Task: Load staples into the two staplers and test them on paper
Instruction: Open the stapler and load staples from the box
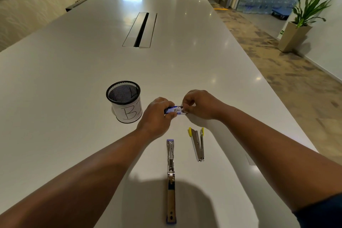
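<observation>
At centre frame, just above the white table, both your hands meet on a small blue-and-white staple box. Your left hand grips the box's left end, fingers curled around it. Your right hand pinches the box's right end with curled fingertips. Lower centre: blue stapler, swung fully open, lying flat in one long line running toward the bottom edge. Just right of it, below your right hand: yellow stapler, opened to a narrow V, hinge end nearest you. Left of your left hand: black mesh pen cup, upright, wrapped in white paper with handwritten lettering. No loose sheet is clearly discernible.
</observation>
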Demonstrator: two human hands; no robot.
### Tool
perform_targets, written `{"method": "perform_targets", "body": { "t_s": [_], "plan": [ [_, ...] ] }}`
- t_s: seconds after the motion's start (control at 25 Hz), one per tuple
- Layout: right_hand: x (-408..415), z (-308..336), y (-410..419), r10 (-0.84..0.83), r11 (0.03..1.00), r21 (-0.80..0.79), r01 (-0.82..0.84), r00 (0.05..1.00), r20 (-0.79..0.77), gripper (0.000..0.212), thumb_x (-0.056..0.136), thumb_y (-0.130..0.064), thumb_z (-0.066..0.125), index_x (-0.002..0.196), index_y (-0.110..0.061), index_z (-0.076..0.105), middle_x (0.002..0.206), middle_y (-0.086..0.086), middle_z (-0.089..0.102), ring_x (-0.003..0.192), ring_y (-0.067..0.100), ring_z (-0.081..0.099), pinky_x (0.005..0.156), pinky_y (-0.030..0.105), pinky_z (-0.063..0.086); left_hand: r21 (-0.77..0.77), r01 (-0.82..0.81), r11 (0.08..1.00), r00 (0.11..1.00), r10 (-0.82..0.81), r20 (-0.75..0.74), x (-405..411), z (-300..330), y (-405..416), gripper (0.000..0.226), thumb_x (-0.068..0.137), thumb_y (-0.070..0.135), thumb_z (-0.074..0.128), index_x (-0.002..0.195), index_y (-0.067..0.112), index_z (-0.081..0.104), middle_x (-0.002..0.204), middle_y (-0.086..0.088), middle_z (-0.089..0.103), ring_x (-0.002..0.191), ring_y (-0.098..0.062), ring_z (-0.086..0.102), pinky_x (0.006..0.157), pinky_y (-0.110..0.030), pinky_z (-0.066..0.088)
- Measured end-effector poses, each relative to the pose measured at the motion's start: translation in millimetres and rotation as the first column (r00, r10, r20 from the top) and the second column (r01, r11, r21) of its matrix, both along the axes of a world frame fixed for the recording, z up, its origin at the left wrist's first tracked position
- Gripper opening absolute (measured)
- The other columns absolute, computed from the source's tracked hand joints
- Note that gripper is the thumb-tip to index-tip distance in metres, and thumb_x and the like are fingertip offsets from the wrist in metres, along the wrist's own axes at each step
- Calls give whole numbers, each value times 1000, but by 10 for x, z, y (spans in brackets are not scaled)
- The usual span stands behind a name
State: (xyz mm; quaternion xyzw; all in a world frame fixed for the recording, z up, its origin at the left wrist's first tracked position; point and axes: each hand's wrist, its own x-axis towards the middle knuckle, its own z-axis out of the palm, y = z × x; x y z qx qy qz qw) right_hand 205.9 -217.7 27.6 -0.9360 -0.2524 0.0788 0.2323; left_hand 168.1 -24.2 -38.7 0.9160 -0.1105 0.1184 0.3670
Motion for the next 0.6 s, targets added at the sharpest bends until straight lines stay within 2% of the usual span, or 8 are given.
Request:
{"method": "perform_targets", "body": {
  "t_s": [0.12,0.2,0.28,0.36,0.44,0.52,0.6],
  "plan": [
    [14,23,-36,-32,995,92,34,999,-27,7,88,-15,73,81,-17,73,108,4,67,104,20,61,91,43,52,-14,4,1000,1000,-4,5,-2,5,-1,28,91,22,73,118,13,72,103,4,61,90,-14,58,78,-26,49],
    [-8,41,-63,-42,984,166,64,991,-128,3,86,-19,76,84,-20,77,126,0,60,115,12,54,92,31,45,-15,-6,1000,1000,6,4,2,1,3,30,91,22,74,119,13,72,106,3,63,91,-13,58,75,-19,44],
    [-53,32,-73,-20,987,148,61,964,-266,4,86,-22,78,89,-24,79,142,-3,47,124,11,45,94,27,40,-13,-14,1000,1000,14,0,13,-12,5,31,90,23,75,120,14,72,108,2,64,92,-13,57,73,-14,41],
    [-101,-15,-55,-20,996,78,46,953,-303,5,85,-22,78,88,-25,80,151,-2,39,135,17,38,102,34,43,-20,-17,1000,1000,16,-9,11,-18,3,32,90,23,75,121,14,72,109,3,63,92,-12,57,72,-13,40],
    [-150,-50,-21,-63,997,23,71,966,-252,9,84,-22,76,80,-29,79,155,1,38,144,19,32,111,43,41,-21,-18,1000,1000,18,-8,10,-18,0,32,90,23,75,120,14,72,109,4,63,93,-12,57,73,-13,40],
    [-191,-63,4,-100,995,7,103,975,-199,15,84,-23,75,73,-33,75,154,1,41,145,18,32,111,50,40,-17,-20,1000,1000,20,0,14,-19,1,31,90,23,75,119,14,72,107,4,63,92,-12,57,73,-13,40],
    [-213,-75,4,-96,994,40,105,981,-169,13,82,-20,76,76,-32,75,150,1,46,140,17,39,108,49,43,-13,-18,1000,1000,18,3,16,-16,1,30,90,22,75,118,14,72,105,6,61,91,-12,57,72,-14,40]
  ]
}}
